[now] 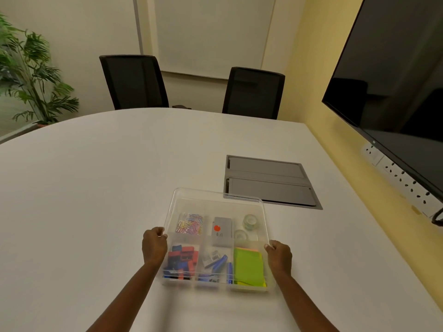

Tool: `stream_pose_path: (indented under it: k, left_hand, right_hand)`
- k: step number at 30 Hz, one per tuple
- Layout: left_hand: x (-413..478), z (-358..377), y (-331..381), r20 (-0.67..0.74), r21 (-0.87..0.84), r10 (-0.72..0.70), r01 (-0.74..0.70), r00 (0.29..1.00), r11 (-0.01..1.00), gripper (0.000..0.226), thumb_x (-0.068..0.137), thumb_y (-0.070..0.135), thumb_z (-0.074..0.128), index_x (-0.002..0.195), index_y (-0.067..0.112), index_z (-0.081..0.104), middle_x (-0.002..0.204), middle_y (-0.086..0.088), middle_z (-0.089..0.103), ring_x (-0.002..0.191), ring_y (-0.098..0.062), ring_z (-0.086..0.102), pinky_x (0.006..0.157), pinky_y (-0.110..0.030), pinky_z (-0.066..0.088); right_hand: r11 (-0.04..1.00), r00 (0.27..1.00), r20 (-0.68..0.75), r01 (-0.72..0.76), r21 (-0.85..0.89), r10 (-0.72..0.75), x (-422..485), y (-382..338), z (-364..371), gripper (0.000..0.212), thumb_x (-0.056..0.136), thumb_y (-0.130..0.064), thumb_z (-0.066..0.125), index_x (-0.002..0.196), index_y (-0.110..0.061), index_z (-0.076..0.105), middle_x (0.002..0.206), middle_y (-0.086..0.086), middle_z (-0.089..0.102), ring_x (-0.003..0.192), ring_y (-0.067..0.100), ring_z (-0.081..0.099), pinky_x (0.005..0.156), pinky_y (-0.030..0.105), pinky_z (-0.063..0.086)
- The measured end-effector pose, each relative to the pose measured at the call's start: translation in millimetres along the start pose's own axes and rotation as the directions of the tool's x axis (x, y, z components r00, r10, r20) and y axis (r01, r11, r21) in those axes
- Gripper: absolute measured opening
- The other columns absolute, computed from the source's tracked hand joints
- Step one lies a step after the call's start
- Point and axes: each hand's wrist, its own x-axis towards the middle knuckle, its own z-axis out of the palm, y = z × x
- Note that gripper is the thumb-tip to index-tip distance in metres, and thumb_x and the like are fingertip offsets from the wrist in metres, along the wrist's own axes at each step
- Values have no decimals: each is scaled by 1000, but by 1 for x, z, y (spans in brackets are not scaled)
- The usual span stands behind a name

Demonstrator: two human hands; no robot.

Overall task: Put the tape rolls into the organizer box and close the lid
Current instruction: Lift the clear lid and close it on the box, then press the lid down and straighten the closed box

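A clear plastic organizer box sits on the white table near me. Its far right compartment holds two clear tape rolls, one behind the other. A clear lid is held tilted over the box, its far edge raised. My left hand grips the lid's left edge and my right hand grips its right edge. Other compartments hold coloured paper clips, a grey case with a red dot, red and blue clips, blue pieces and green sticky notes.
A grey cable hatch is set into the table just behind the box, to the right. Two black chairs stand at the far side. A dark screen and a socket strip hang on the right wall. A plant stands far left.
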Motion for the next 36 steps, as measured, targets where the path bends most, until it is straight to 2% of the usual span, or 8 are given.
stream_pose_path:
  k: [3, 5, 16, 19, 22, 29, 34, 36]
  left_hand:
    - [-2, 4, -5, 12, 24, -15, 14, 1000, 1000, 30, 88, -2, 50, 118, -9, 53, 125, -30, 54, 113, -44, 54, 98, -49, 44]
    - [-2, 5, -7, 8, 29, -12, 12, 1000, 1000, 30, 89, 0, 49, 117, -9, 52, 124, -30, 54, 111, -45, 54, 97, -49, 45]
    - [-36, -2, -34, 9, 89, 15, -16, 1000, 996, 30, 94, 5, 40, 116, -8, 55, 118, -30, 58, 106, -45, 55, 93, -49, 46]
    - [-41, -6, -44, 8, 95, 29, -29, 1000, 995, 32, 94, 8, 41, 118, -7, 54, 119, -30, 58, 108, -44, 55, 93, -50, 46]
    - [-41, -12, -44, 7, 79, 35, -35, 999, 996, 32, 93, 12, 45, 117, -6, 56, 117, -28, 61, 106, -42, 57, 91, -47, 47]
    - [-51, -23, -57, 19, -113, -44, 45, 999, 993, 26, 89, 12, 53, 107, -5, 62, 106, -27, 66, 81, -39, 60, 79, -46, 52]
    - [-53, -25, -59, 73, -278, -150, 164, 986, 947, 29, 89, 9, 55, 113, -8, 58, 112, -26, 62, 80, -35, 57, 74, -39, 55]
    - [-54, -25, -61, 96, -302, -153, 176, 983, 937, 30, 89, 8, 55, 114, -9, 56, 109, -25, 61, 82, -36, 56, 58, -24, 57]
  right_hand:
    - [994, 999, -44, 12, -106, -17, 1, 4, 1, 21, 90, -3, 55, 105, 8, 64, 114, 29, 59, 105, 40, 58, 91, 38, 45]
    - [991, 998, -46, 35, -130, -42, 1, 7, 2, 23, 91, -4, 54, 109, 8, 62, 116, 31, 58, 107, 41, 57, 92, 39, 44]
    - [995, 997, 75, -28, -94, 35, -27, 28, -13, 21, 91, -10, 54, 100, 6, 65, 107, 25, 66, 105, 36, 59, 88, 36, 45]
    - [998, 991, 128, -32, -46, 37, -30, 45, -16, 28, 91, -12, 54, 65, -3, 51, 66, 15, 52, 70, 27, 51, 65, 30, 44]
    - [982, 977, 179, -139, 125, 115, -32, 54, -21, 38, 89, -12, 60, 53, -11, 46, 52, 3, 42, 48, 19, 44, 38, 14, 40]
    - [777, 929, 266, -363, 514, 258, -44, 59, -19, 7, 84, 6, 63, 88, 1, 60, 75, 12, 58, 60, 18, 53, 38, 11, 51]
    - [719, 906, 300, -419, 554, 297, -48, 52, -22, 19, 85, 9, 60, 70, -4, 56, 70, 10, 57, 60, 18, 53, 39, 15, 53]
    - [723, 909, 295, -415, 553, 296, -50, 52, -22, 21, 85, 8, 60, 69, -5, 55, 69, 10, 56, 59, 18, 52, 39, 14, 53]
